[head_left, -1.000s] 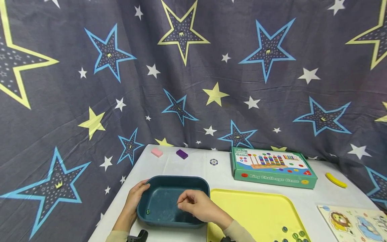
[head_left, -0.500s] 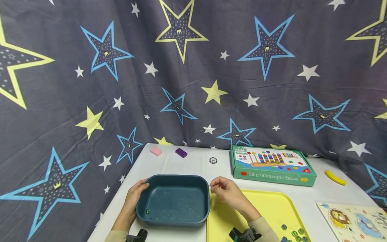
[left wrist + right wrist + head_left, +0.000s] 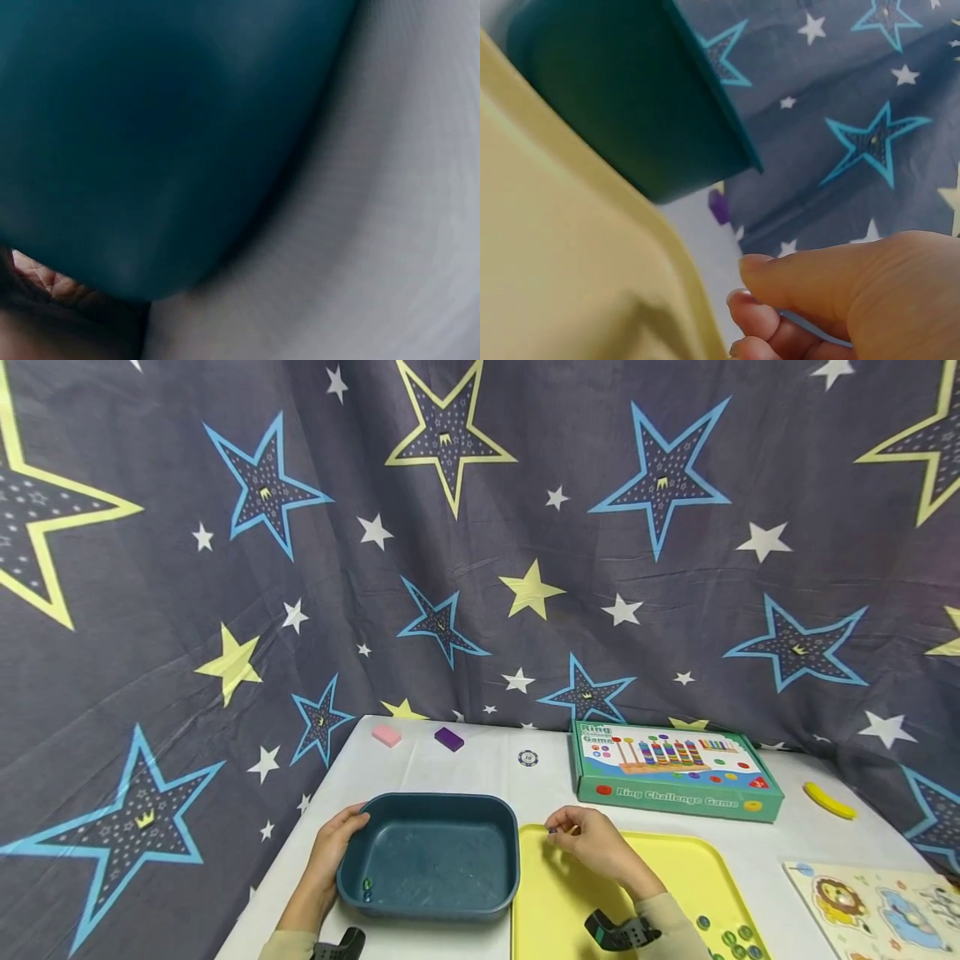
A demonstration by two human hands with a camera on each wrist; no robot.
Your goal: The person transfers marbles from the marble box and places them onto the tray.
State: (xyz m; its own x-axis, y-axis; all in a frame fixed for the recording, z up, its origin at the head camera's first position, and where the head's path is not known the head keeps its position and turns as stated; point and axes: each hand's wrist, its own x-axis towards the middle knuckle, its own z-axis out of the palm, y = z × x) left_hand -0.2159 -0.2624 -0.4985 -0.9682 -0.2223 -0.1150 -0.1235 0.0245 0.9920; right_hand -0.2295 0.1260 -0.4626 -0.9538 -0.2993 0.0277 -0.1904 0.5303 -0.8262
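Note:
My left hand (image 3: 333,852) grips the left end of a dark teal bin (image 3: 442,910), its thumb over the rim. The bin's outer wall (image 3: 150,150) fills much of the left wrist view. Inside, near the front left corner, lie a green marble (image 3: 367,883) and a blue marble (image 3: 367,897). Over the back left of a yellow tray (image 3: 585,893), my right hand (image 3: 596,843) has thumb and forefinger pinched together, with a small dark blue marble (image 3: 552,831) at the tips. The right wrist view shows those fingers (image 3: 754,311) but hides the marble.
Several glass marbles (image 3: 730,937) lie at the tray's front right. Behind the tray is a green Ring Challenge Game box (image 3: 675,772). A pink block (image 3: 387,736), purple block (image 3: 449,739), poker chip (image 3: 528,758), yellow banana-shaped piece (image 3: 829,801) and animal puzzle board (image 3: 862,902) lie around.
My right hand has moved from over the bin rightward to over the yellow tray. A blue marble now shows beside the green one in the bin. My left hand stays on the bin.

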